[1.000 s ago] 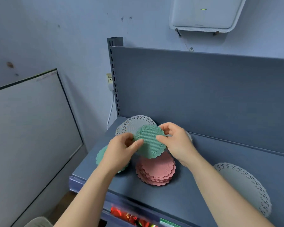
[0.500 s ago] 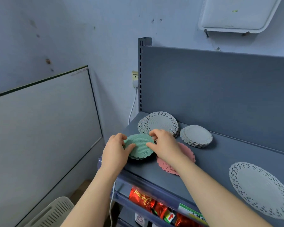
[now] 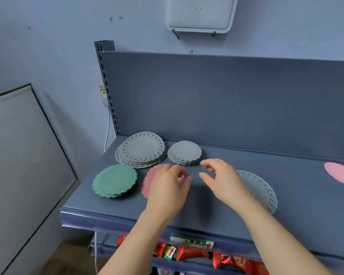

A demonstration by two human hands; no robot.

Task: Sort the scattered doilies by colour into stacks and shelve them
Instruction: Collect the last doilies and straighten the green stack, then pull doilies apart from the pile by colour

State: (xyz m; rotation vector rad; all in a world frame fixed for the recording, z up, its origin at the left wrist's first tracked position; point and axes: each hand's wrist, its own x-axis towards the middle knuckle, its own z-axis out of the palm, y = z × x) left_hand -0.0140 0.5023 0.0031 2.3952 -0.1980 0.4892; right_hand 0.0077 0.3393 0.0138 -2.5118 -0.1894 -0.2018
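Observation:
On the blue shelf top [image 3: 207, 211] a green doily stack [image 3: 114, 180] lies at the front left. A pink doily stack [image 3: 149, 179] sits beside it, mostly hidden under my left hand [image 3: 168, 188], which hovers over it with loosely curled fingers holding nothing. My right hand [image 3: 221, 179] hangs just right of it, fingers relaxed and empty. Behind are a large white lace stack [image 3: 141, 149] and a small grey stack [image 3: 185, 152]. A single white lace doily [image 3: 260, 187] lies under my right wrist. A loose pink doily [image 3: 341, 173] lies at the far right.
The shelf's upright back panel [image 3: 226, 100] stands close behind the stacks. A white board [image 3: 18, 165] leans at the left. Red snack packets [image 3: 189, 253] fill the shelf below. A white wall unit [image 3: 201, 14] hangs above.
The green doily held by both hands has been laid on the green stack and released. Both hands have moved right, over and beside the pink stack. The view has swung right.

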